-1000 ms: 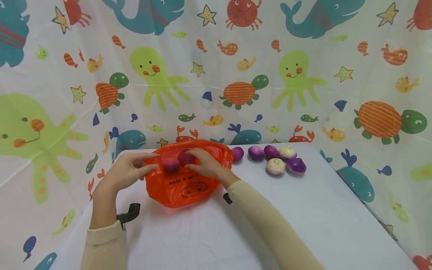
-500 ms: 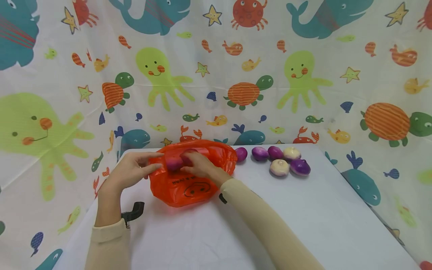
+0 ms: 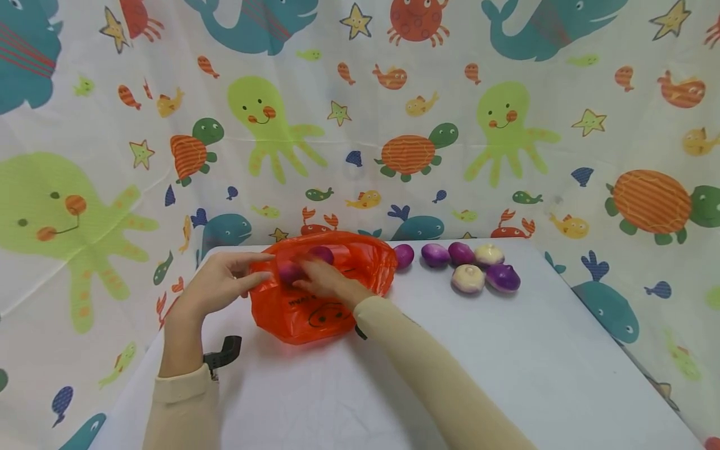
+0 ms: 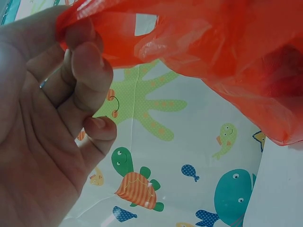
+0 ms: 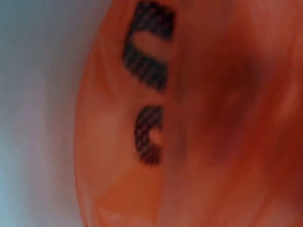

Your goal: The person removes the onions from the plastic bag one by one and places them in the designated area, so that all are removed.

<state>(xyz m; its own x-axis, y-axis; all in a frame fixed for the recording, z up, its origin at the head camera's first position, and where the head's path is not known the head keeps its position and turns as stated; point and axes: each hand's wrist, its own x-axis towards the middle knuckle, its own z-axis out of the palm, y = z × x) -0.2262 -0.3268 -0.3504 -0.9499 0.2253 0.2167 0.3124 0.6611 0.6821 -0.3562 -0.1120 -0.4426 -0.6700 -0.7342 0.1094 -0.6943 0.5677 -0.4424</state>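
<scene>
My left hand [image 3: 220, 282] pinches the edge of a red plastic bag [image 3: 323, 319] at its left side, near the handle opening. The left wrist view shows the fingertips curled at the bag's film. Two purple onions lie inside the bag's mouth: one on the left [image 3: 289, 273], the other a little behind [image 3: 322, 254]. My right hand [image 3: 322, 278] reaches in from the right, blurred, fingers and thumb spread close by the left onion. Bag film with black print [image 5: 149, 135] fills much of the right wrist view and hides that hand.
Right of the bag lies a purple onion [image 3: 403, 257]. Farther right sits a group of several purple and whitish onion-like bulbs [image 3: 468, 279] on the white table [image 3: 506, 356]. A sea-animal print curtain [image 3: 349, 175] hangs behind the table.
My right hand has come off the rear onion and shifted left toward the other onion. The left hand stays at the bag's edge. The head view has shifted slightly.
</scene>
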